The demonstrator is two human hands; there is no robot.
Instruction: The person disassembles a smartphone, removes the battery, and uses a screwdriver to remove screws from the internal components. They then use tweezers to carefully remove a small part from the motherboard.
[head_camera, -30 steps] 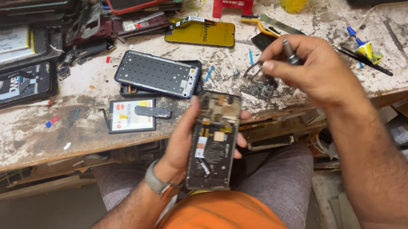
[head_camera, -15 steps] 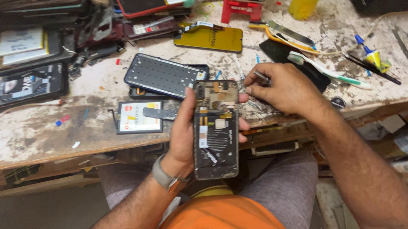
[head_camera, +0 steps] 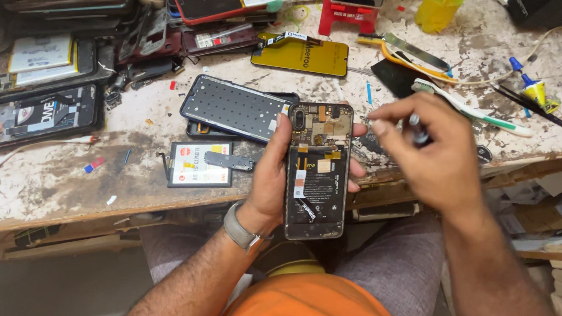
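Opened phone [head_camera: 317,172] — gripped by left hand [head_camera: 272,179] — right hand [head_camera: 427,150] pinching screwdriver [head_camera: 418,130].

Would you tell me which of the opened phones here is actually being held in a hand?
The backless phone gripped upright in the left hand, circuit board exposed; the other opened phones lie flat on the workbench.

L hand [head_camera: 270,179] palm-up, fingers curled in a cradling grip w/ thumb up along one side, band on wrist; R hand [head_camera: 427,146] raised beside it, thumb & forefinger pinched, other fingers folded, both forearms reaching fwd over lap.
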